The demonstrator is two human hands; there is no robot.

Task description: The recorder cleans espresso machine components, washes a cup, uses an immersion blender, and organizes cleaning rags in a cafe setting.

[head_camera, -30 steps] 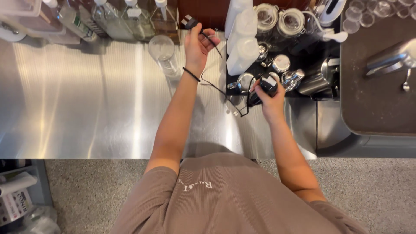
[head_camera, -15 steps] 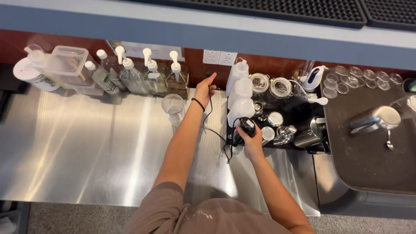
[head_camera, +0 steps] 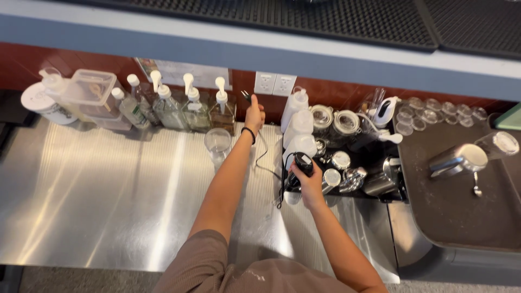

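- The left hand [head_camera: 254, 115] is stretched far out toward the back wall, fingers pinched around a small dark plug [head_camera: 246, 96] held just below and left of the white wall socket [head_camera: 274, 83].
- A thin black cord [head_camera: 264, 157] trails from that plug back across the steel counter [head_camera: 108, 201] to the right hand.
- The right hand [head_camera: 307, 182] is clenched around a black handheld device [head_camera: 304, 163], nearer than the plug, at the left edge of a dark tray [head_camera: 380, 154] crowded with metal jugs and lidded jars.
- Three white squeeze bottles [head_camera: 297, 127] stand just beyond the device.
- An empty clear glass [head_camera: 217, 143] stands on the counter just left of the outstretched forearm.
- A row of pump bottles [head_camera: 184, 108] lines the wall further left.
- Off to the right lies a dark sink [head_camera: 461, 206].
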